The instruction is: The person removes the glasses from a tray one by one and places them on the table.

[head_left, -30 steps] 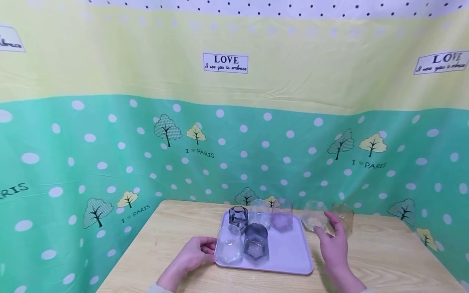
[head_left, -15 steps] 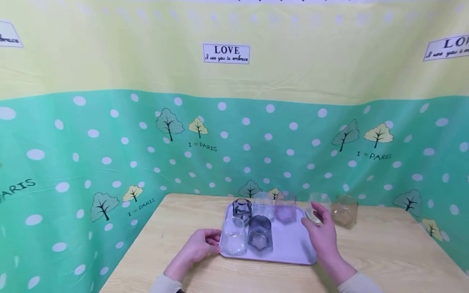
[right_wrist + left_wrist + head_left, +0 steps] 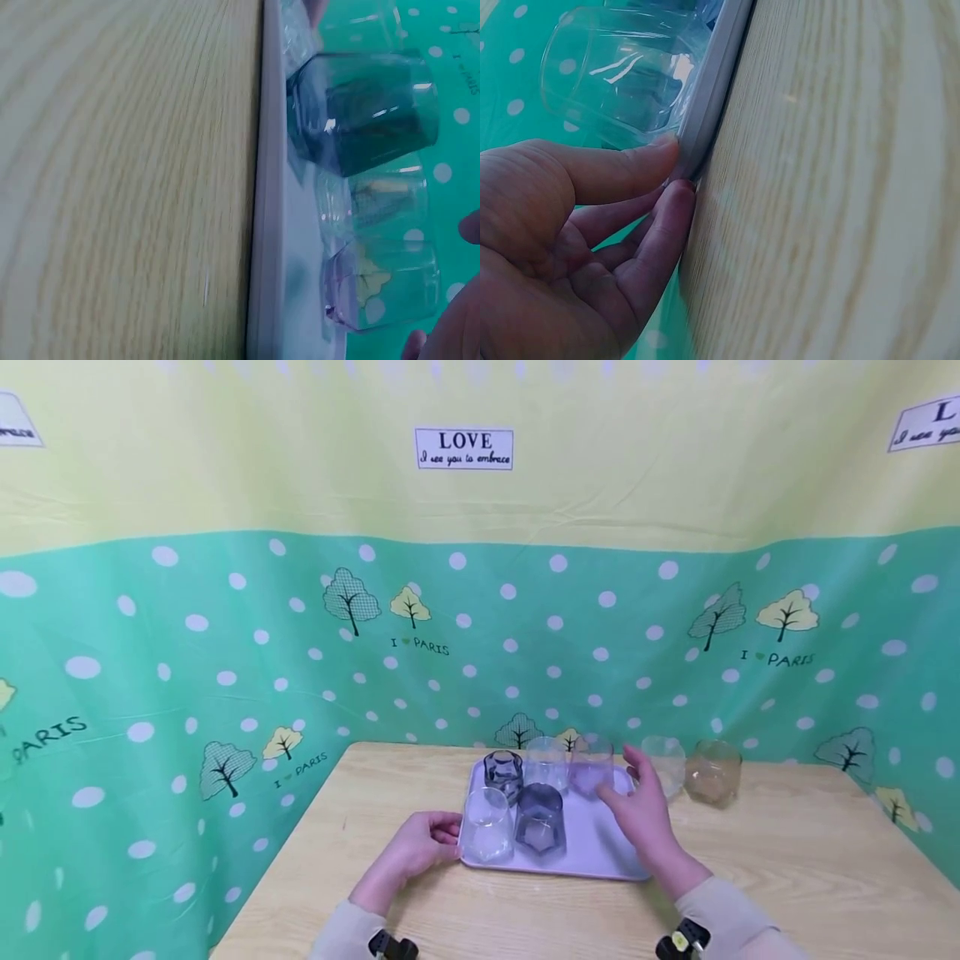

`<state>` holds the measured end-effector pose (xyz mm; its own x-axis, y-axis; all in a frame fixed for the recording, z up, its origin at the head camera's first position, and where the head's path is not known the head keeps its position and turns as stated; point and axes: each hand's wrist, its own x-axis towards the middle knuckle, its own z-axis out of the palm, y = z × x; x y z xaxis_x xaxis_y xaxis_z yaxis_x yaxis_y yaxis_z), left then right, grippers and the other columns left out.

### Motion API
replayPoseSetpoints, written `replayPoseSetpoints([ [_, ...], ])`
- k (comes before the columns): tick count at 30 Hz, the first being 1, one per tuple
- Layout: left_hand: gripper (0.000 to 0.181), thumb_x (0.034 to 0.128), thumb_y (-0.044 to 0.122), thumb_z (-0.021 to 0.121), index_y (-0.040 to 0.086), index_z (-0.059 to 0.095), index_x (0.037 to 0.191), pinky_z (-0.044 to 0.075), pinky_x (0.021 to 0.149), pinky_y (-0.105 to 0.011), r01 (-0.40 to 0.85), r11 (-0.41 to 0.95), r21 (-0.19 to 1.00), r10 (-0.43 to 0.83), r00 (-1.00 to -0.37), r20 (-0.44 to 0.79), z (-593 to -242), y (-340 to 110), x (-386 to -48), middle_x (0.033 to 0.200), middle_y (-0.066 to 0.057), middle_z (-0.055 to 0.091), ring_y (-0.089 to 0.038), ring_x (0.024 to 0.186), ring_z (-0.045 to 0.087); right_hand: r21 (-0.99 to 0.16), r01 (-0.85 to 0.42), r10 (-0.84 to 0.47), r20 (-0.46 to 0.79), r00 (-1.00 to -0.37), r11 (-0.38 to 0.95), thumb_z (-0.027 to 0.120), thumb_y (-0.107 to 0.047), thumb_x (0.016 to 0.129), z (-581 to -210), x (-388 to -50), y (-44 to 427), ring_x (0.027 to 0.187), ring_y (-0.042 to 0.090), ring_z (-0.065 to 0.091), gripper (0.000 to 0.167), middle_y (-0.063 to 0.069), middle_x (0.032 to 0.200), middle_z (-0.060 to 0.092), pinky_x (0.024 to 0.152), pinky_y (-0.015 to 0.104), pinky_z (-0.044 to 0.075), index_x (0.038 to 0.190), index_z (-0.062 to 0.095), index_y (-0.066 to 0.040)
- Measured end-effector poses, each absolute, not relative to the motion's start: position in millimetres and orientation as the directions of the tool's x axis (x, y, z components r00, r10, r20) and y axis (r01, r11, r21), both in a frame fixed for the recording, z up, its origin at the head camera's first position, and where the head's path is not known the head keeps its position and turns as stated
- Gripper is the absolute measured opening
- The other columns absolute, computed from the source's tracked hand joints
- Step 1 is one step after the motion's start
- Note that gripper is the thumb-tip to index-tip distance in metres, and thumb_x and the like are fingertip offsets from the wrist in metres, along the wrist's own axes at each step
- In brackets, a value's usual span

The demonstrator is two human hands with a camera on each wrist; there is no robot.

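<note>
My left hand (image 3: 423, 843) pinches the left edge of a lilac tray (image 3: 603, 856); in the left wrist view the thumb lies on the rim and fingertips touch its underside. On the tray stand a clear glass (image 3: 487, 835) nearest that hand, a grey faceted glass (image 3: 540, 827), a smaller dark glass (image 3: 502, 777), another clear glass (image 3: 546, 768) and a pinkish-purple glass (image 3: 590, 772). Over the tray's right side is my right hand (image 3: 647, 818), thumb and fingers spread beside the purple glass. In the right wrist view its fingers (image 3: 457, 322) appear apart from the purple glass.
Right of the tray, a clear glass (image 3: 663, 768) and an amber glass (image 3: 712, 774) stand on the wooden table (image 3: 810, 860). A green and yellow patterned cloth (image 3: 465, 610) hangs behind the table. Dark devices are strapped to both wrists.
My right hand has moved left, from beside the clear glass off the tray to the purple glass on it. The left hand stays at the tray's edge. The head view has tipped upward in frame.
</note>
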<state>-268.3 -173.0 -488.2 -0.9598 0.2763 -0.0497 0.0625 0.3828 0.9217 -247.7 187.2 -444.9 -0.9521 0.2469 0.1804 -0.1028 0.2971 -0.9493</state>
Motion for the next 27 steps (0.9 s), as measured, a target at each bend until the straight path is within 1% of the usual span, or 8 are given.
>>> replayPoseSetpoints([
  [5, 0.060, 0.0785, -0.011, 0.084, -0.011, 0.064, 0.136, 0.061, 0.083, -0.031, 0.061, 0.381, 0.923, 0.280, -0.959, -0.052, -490, -171, -271, 0.108, -0.008, 0.072, -0.019, 0.093, 0.068, -0.913, -0.073, 0.244, 0.184, -0.952, 0.402, 0.077, -0.008, 0.093, -453, -257, 191, 0.152, 0.046, 0.031, 0.094, 0.027, 0.168, 0.029, 0.123, 0.060, 0.031, 0.169, 0.021, -0.005],
  [10, 0.060, 0.0783, -0.012, 0.084, -0.011, 0.065, 0.136, 0.061, 0.083, -0.032, 0.058, 0.386, 0.921, 0.274, -0.960, -0.054, -490, -171, -270, 0.108, -0.010, 0.072, -0.019, 0.093, 0.068, -0.900, -0.051, 0.238, 0.169, -0.956, 0.433, 0.078, -0.012, 0.094, -460, -266, 190, 0.151, 0.049, 0.031, 0.097, 0.030, 0.167, 0.029, 0.123, 0.062, 0.031, 0.169, 0.019, -0.003],
  [18, 0.060, 0.0802, -0.010, 0.084, -0.008, 0.065, 0.137, 0.061, 0.085, -0.034, 0.046, 0.404, 0.914, 0.265, -0.962, -0.069, -492, -172, -271, 0.107, -0.007, 0.072, -0.020, 0.094, 0.068, -0.906, -0.018, 0.258, 0.140, -0.956, 0.422, 0.079, -0.016, 0.094, -462, -276, 188, 0.151, 0.052, 0.030, 0.100, 0.034, 0.166, 0.026, 0.123, 0.063, 0.031, 0.169, 0.015, -0.001],
  [22, 0.059, 0.0813, -0.009, 0.083, -0.008, 0.065, 0.137, 0.060, 0.084, -0.032, 0.044, 0.413, 0.910, 0.263, -0.962, -0.073, -491, -171, -270, 0.108, -0.008, 0.072, -0.020, 0.094, 0.068, -0.915, 0.000, 0.262, 0.116, -0.958, 0.404, 0.081, -0.019, 0.094, -462, -281, 187, 0.151, 0.052, 0.029, 0.103, 0.033, 0.167, 0.026, 0.123, 0.064, 0.029, 0.170, 0.014, -0.003],
  [27, 0.060, 0.0801, -0.010, 0.083, -0.008, 0.065, 0.137, 0.060, 0.084, -0.032, 0.039, 0.414, 0.909, 0.259, -0.963, -0.076, -489, -172, -269, 0.109, -0.008, 0.071, -0.019, 0.094, 0.068, -0.920, 0.004, 0.255, 0.105, -0.961, 0.391, 0.082, -0.021, 0.093, -467, -287, 184, 0.153, 0.051, 0.028, 0.105, 0.032, 0.168, 0.027, 0.124, 0.063, 0.028, 0.170, 0.014, -0.005],
])
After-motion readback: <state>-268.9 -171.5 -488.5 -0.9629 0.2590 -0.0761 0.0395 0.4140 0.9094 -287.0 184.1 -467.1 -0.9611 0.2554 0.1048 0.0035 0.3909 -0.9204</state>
